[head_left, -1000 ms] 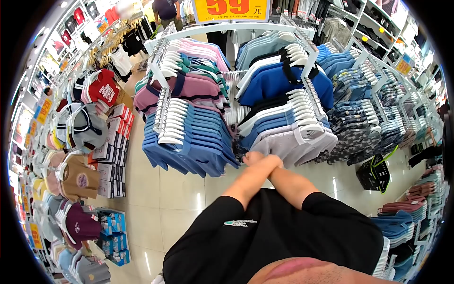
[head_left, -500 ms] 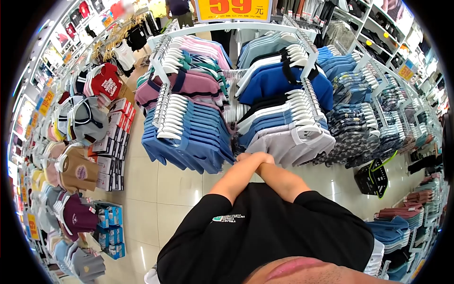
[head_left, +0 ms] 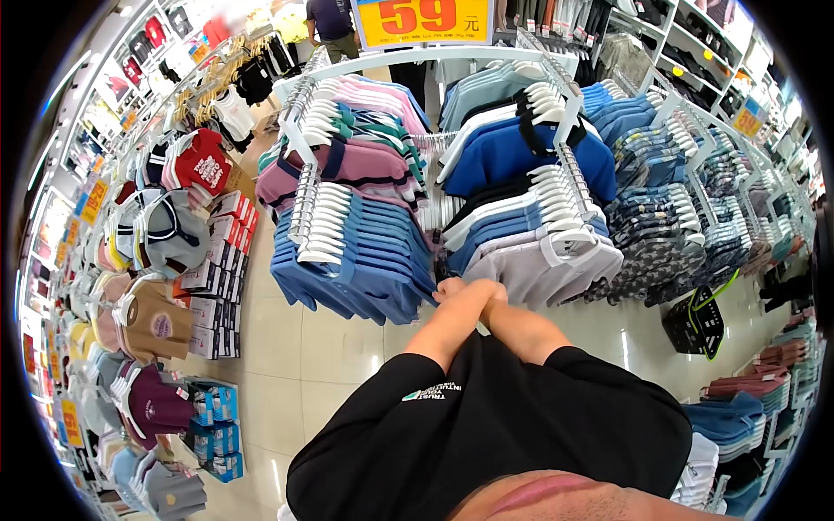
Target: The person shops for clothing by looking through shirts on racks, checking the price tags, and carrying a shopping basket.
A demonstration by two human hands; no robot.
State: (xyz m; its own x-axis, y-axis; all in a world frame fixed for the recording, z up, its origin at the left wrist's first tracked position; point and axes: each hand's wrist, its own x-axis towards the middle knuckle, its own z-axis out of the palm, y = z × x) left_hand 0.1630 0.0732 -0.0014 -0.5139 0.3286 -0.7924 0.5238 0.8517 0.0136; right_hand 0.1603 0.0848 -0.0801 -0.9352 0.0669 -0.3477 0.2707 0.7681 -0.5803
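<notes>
My forearms cross at the wrists in front of my black T-shirt [head_left: 530, 417]. On top is my left hand [head_left: 493, 292], bent over at the wrist; its fingers are hidden. My right hand [head_left: 448, 287] shows beyond the crossing, with fingers bunched together. What it holds, if anything, cannot be made out. Both hands are close to the gap between two hanging rows. Blue shirts [head_left: 352, 269] on white hangers fill the row at the left. Nearest on the right row hang light grey shirts [head_left: 543, 265]. Whether my hands touch any garment is unclear.
A white metal rack [head_left: 417, 57] carries the shirts, under a yellow "59" sign [head_left: 421, 22]. Stacked shoe boxes [head_left: 208, 291] and a garment rack line the left. A black basket [head_left: 695, 323] stands on the floor at right. Another person [head_left: 333, 26] is at the back.
My view has turned slightly, so the racks appear a little further right. My hands stay crossed in nearly the same place by the gap.
</notes>
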